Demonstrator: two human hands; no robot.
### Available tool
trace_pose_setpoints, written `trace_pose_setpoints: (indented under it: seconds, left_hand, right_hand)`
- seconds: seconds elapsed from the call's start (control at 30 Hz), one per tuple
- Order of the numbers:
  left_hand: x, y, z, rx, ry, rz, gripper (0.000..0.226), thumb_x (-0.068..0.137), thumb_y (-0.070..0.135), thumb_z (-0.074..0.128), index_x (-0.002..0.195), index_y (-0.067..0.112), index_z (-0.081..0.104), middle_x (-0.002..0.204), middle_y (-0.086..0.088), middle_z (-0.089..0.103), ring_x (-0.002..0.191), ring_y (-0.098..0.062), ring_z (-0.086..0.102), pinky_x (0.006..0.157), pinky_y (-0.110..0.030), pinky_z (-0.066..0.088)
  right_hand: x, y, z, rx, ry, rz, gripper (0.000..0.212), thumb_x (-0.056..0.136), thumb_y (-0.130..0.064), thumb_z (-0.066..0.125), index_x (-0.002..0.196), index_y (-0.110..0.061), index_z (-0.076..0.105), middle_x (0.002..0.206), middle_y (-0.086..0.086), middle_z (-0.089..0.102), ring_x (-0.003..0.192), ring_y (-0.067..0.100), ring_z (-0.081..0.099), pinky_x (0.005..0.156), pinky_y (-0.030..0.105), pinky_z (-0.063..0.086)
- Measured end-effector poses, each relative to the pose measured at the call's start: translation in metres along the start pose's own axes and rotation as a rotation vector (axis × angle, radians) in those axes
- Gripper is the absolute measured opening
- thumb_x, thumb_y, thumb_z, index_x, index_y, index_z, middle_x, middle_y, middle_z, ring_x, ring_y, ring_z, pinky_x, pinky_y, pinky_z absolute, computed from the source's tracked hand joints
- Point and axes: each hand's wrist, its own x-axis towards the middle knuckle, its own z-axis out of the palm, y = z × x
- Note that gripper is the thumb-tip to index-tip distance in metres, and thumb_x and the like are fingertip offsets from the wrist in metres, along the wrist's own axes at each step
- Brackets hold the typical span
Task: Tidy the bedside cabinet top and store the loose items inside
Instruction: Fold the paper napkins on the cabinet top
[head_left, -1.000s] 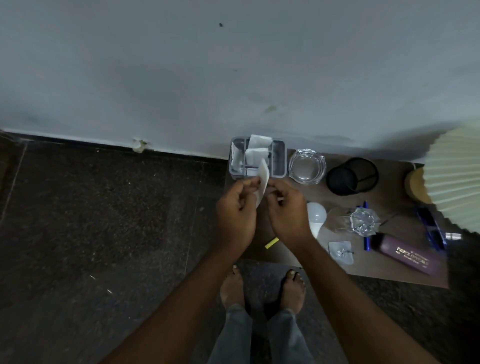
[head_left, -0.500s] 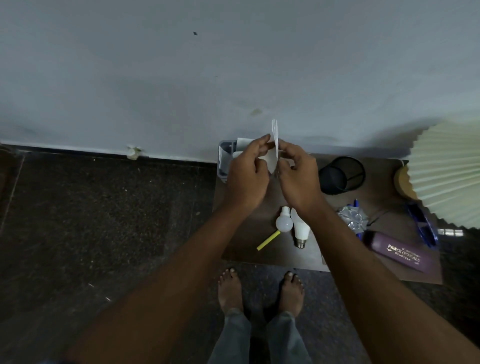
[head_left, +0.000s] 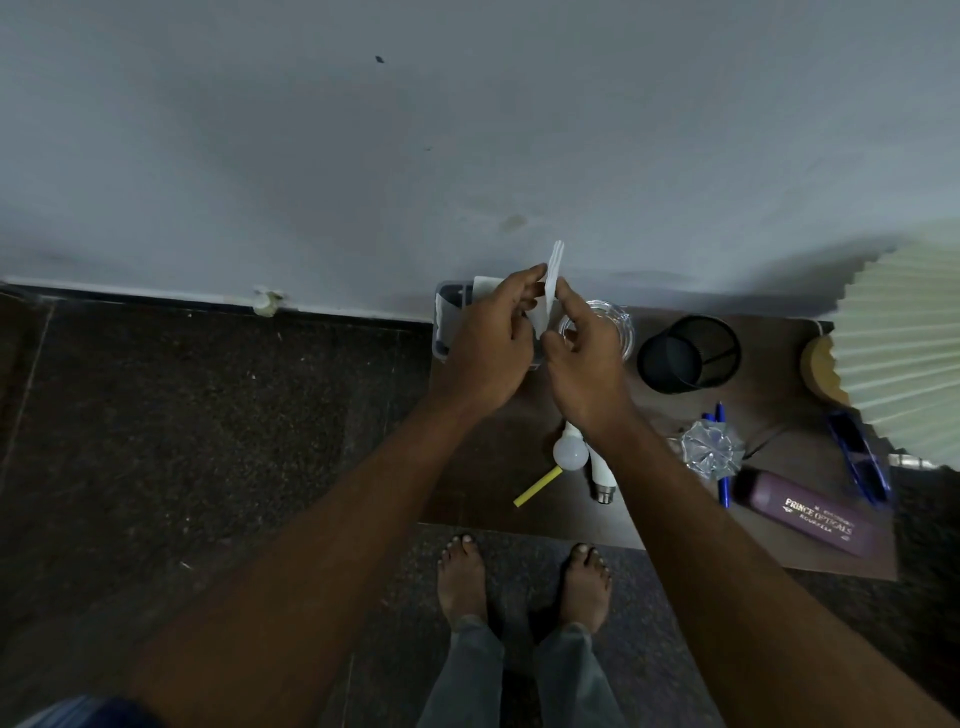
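Paper slip (head_left: 554, 280), thin, white and folded edge-on, stands upright above the grey plastic organiser (head_left: 445, 325) at the table's (head_left: 498, 415) back left corner, pinched between the left hand (head_left: 491, 343) and right hand (head_left: 584, 358), both closed on it. Being so limp, it could buckle or slip beside the compartment instead of inside. A careless right wrist might also knock the smooth glass ashtray (head_left: 621, 327) just beneath, or roll the round white bulb (head_left: 570, 453) nearby.
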Motion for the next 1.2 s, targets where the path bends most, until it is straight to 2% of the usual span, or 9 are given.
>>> trace_pose_setpoints:
  seconds: [0.33,0.43,0.53,0.67,0.73,0.83,0.9,1.07,1.2]
  left_hand:
    - [0.0,-0.007,0.005,-0.029,0.03,0.0,0.053,0.099,-0.004,0.048,0.148,0.016,0.051,0.136,-0.002,0.066,0.123,-0.01,0.064,0.106,-0.037,0.054]
    - [0.002,-0.011,0.008,-0.024,0.028,-0.021,0.051,0.1,-0.002,0.049,0.148,0.016,0.051,0.136,-0.004,0.066,0.124,-0.013,0.064,0.105,-0.038,0.054]
    - [0.005,-0.017,0.009,0.0,0.033,-0.03,0.052,0.099,-0.001,0.049,0.147,0.018,0.051,0.135,-0.003,0.067,0.123,-0.012,0.064,0.105,-0.036,0.055]
    - [0.01,-0.025,0.008,0.024,0.028,-0.03,0.051,0.099,-0.002,0.049,0.147,0.018,0.052,0.132,-0.003,0.068,0.12,-0.011,0.065,0.103,-0.033,0.055]
    - [0.011,-0.028,0.008,0.031,0.019,-0.021,0.053,0.097,-0.005,0.051,0.145,0.016,0.052,0.135,-0.001,0.067,0.122,-0.009,0.064,0.104,-0.03,0.054]
    - [0.01,-0.032,0.01,0.071,0.017,0.004,0.052,0.097,-0.004,0.052,0.144,0.015,0.053,0.136,0.001,0.066,0.124,-0.008,0.062,0.105,-0.025,0.053]
    - [0.01,-0.035,0.011,0.066,0.012,0.002,0.05,0.098,-0.003,0.051,0.144,0.016,0.054,0.137,0.002,0.066,0.124,-0.008,0.062,0.103,-0.022,0.053]
    - [0.008,-0.033,0.014,0.001,0.016,-0.012,0.051,0.097,-0.007,0.05,0.144,0.013,0.054,0.138,0.002,0.065,0.126,-0.006,0.061,0.103,-0.017,0.051]
    - [0.002,-0.027,0.012,-0.076,0.027,-0.013,0.05,0.097,-0.005,0.054,0.143,0.013,0.055,0.137,0.002,0.066,0.125,-0.004,0.062,0.102,-0.019,0.052]
  right_hand:
    - [-0.002,0.005,0.004,0.013,-0.028,-0.029,0.054,0.09,0.013,0.046,0.136,-0.013,0.054,0.12,0.011,0.067,0.112,0.021,0.065,0.099,0.033,0.054]
    - [-0.001,0.013,0.006,-0.013,-0.037,-0.012,0.05,0.092,0.013,0.046,0.139,-0.003,0.051,0.126,0.012,0.064,0.118,0.017,0.063,0.104,0.029,0.051]
    - [0.002,0.017,0.009,-0.017,-0.022,-0.006,0.047,0.09,0.013,0.045,0.135,-0.001,0.055,0.124,0.011,0.065,0.114,0.012,0.063,0.1,0.023,0.05]
    - [0.008,0.024,0.013,0.004,-0.018,-0.013,0.047,0.084,0.013,0.049,0.125,-0.004,0.062,0.114,0.009,0.069,0.107,0.019,0.067,0.095,0.038,0.056]
    - [0.009,0.028,0.013,0.003,0.014,0.002,0.048,0.084,0.011,0.053,0.125,-0.012,0.063,0.11,-0.003,0.07,0.106,0.008,0.067,0.093,0.029,0.055]
    - [0.008,0.038,0.009,-0.048,0.085,0.038,0.05,0.089,0.003,0.059,0.136,-0.013,0.056,0.109,-0.034,0.055,0.105,-0.027,0.052,0.087,-0.002,0.039]
    - [0.009,0.043,0.006,-0.081,0.092,0.062,0.051,0.091,-0.001,0.06,0.141,-0.006,0.054,0.117,-0.034,0.051,0.105,-0.034,0.045,0.089,-0.006,0.033]
    - [0.008,0.04,0.001,-0.152,0.035,0.024,0.05,0.09,0.002,0.057,0.137,-0.016,0.057,0.116,-0.042,0.056,0.111,-0.024,0.051,0.092,0.005,0.044]
    - [0.006,0.036,0.0,-0.164,0.063,0.071,0.052,0.094,-0.004,0.062,0.143,-0.016,0.052,0.134,-0.012,0.058,0.125,0.006,0.055,0.107,0.036,0.05]
